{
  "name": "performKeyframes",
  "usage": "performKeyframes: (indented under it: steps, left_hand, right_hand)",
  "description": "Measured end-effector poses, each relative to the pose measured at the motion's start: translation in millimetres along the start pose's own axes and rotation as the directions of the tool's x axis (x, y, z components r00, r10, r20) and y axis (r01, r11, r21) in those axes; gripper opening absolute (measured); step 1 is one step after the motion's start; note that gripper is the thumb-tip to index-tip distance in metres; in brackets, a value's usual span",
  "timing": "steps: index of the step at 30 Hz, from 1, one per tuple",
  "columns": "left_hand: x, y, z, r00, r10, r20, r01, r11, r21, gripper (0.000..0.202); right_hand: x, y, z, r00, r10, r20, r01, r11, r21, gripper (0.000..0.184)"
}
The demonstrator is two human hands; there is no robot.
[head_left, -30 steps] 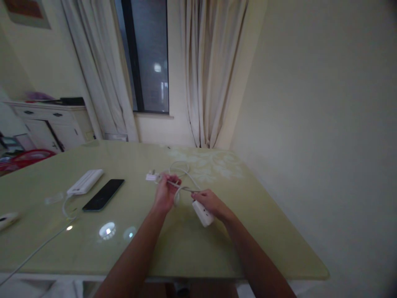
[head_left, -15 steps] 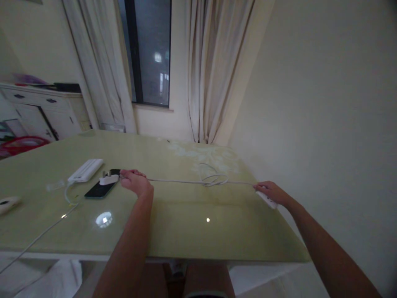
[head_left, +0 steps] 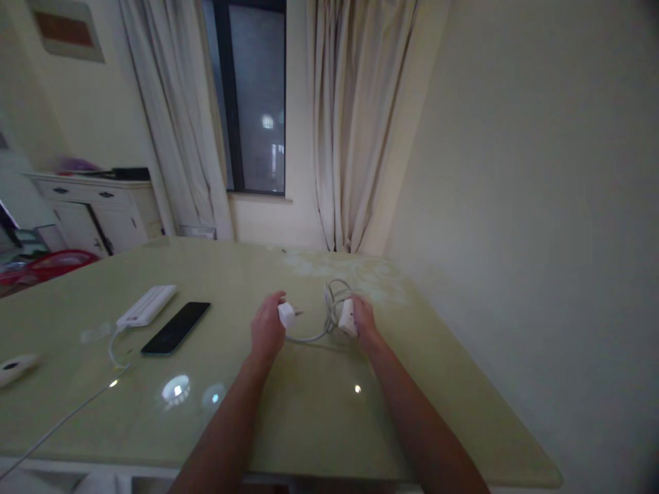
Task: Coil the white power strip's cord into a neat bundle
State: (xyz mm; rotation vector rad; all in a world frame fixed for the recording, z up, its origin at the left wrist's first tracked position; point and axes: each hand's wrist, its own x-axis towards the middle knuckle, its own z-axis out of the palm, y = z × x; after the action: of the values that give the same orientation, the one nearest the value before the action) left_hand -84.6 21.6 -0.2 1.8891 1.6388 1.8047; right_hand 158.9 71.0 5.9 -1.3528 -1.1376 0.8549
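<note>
My left hand [head_left: 268, 327] is closed round a white plug [head_left: 287, 316], whose metal prongs point right. My right hand [head_left: 363, 318] grips a white power strip [head_left: 348, 318] with small dark socket holes, held tilted above the table. Between the hands a pale cord [head_left: 329, 309] lies in loose loops, running from the plug towards the strip. Both hands are close together over the middle of the table. The fingertips behind the plug and the strip are partly hidden.
On the glossy green table [head_left: 309, 412], a dark phone [head_left: 176, 329] and a white power bank [head_left: 147, 306] with a white cable [head_left: 66, 417] lie to the left. A white object [head_left: 18, 368] sits at the far left. A wall [head_left: 515, 240] borders the right side.
My hands have come together from a wide spread. The cord, stretched nearly straight before, now hangs slack in loops. The plug has left its place over the phone and moved right.
</note>
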Motion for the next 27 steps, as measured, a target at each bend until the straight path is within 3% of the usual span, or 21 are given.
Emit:
performKeyframes:
  steps: [3,7,10,16,19,23,25,27]
  left_hand:
    - [5,-8,0.1,0.999,-0.042,-0.034,0.044,0.997,0.067,0.036]
    - [13,-11,8.4,0.986,-0.144,-0.087,0.128,0.978,-0.165,0.008]
    - [10,-8,14.8,0.969,-0.244,-0.046,0.213,0.912,-0.352,0.005]
    - [1,6,16.1,0.938,-0.335,0.087,0.337,0.821,-0.461,0.017]
    - [3,14,11.8,0.895,-0.408,0.184,0.429,0.666,-0.610,0.035]
    - [11,21,1.5,0.814,-0.441,0.377,0.529,0.295,-0.796,0.038]
    - [14,24,-1.6,0.799,-0.414,0.436,0.527,0.134,-0.839,0.036]
    - [14,29,-1.3,0.807,-0.397,0.438,0.500,0.063,-0.864,0.035]
  right_hand:
    - [-16,16,14,0.999,-0.045,0.020,0.045,0.999,0.023,0.041]
    - [-35,22,11,0.987,-0.137,0.087,0.142,0.988,-0.053,0.041]
    - [-45,15,12,0.985,-0.158,0.070,0.165,0.980,-0.109,0.044]
    - [-46,6,7,0.953,-0.280,0.117,0.295,0.946,-0.137,0.035]
    - [-38,8,4,0.959,-0.252,0.126,0.261,0.963,-0.065,0.035]
    - [-22,16,5,0.998,-0.051,0.036,0.045,0.984,0.171,0.037]
    - [-16,21,6,0.997,0.026,-0.068,-0.007,0.965,0.261,0.035]
    - [-11,26,4,0.981,0.111,-0.156,-0.055,0.943,0.327,0.036]
